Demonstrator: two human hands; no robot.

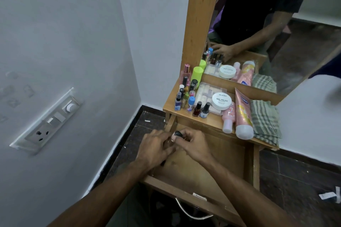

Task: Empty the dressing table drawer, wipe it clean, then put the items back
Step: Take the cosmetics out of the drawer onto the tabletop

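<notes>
The wooden drawer stands pulled open below the dressing table top. Both hands are inside its far left corner. My right hand pinches a small pale bottle with a black cap between thumb and fingers. My left hand lies beside it with curled fingers touching the same bottle; what it holds is partly hidden. The rest of the drawer floor shows bare wood. On the table top stand several nail polish bottles, a white nail polish jar, pink tubes and a folded checked cloth.
A mirror in a wooden frame rises behind the table top. A white wall with a switch and socket plate is at the left. Dark tiled floor surrounds the table. The drawer's metal handle hangs at its front.
</notes>
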